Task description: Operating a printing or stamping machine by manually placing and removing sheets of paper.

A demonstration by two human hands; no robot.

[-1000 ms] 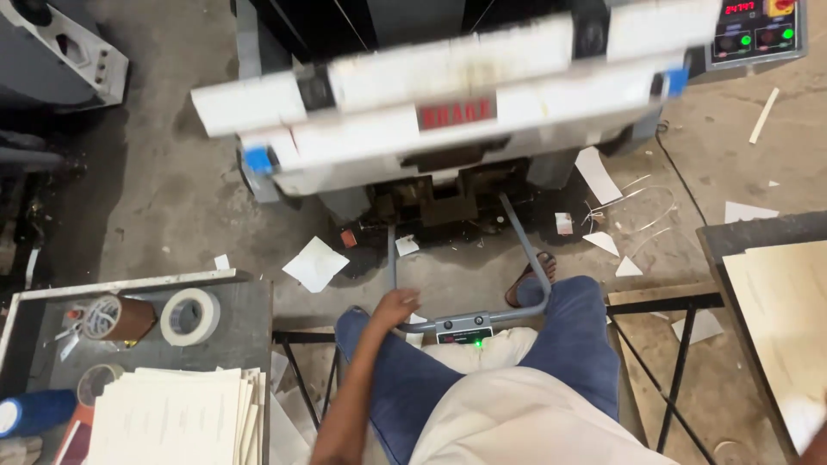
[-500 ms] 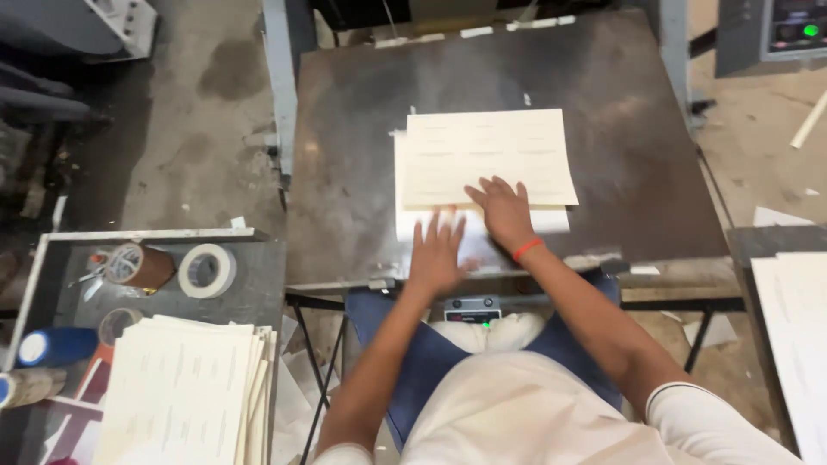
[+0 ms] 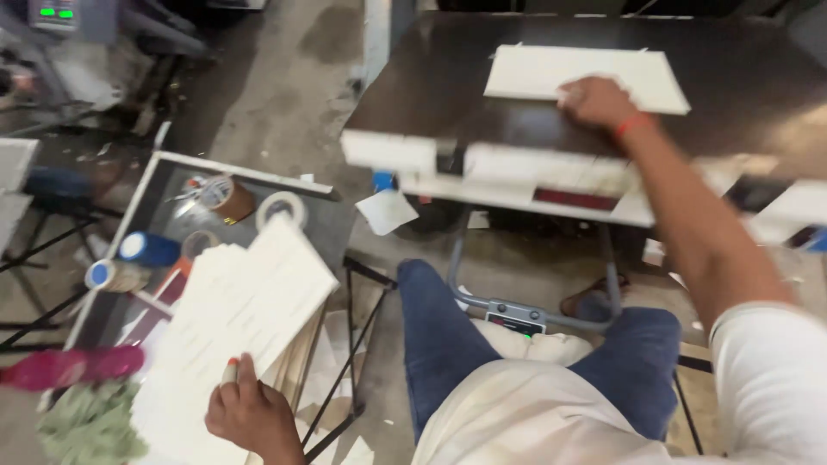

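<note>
Hands work apart: the right hand [image 3: 596,101] lies palm-down, fingers curled, on the near edge of a pale sheet [image 3: 551,72] whose long axis runs left to right on the dark press bed [image 3: 431,95] ahead. The left hand [image 3: 250,415] pinches a sheet atop the paper stack [image 3: 250,301] on the side table [image 3: 164,172], beside tape rolls [image 3: 282,207].

Tape rolls [image 3: 282,207], blue canister [image 3: 148,249]
</note>
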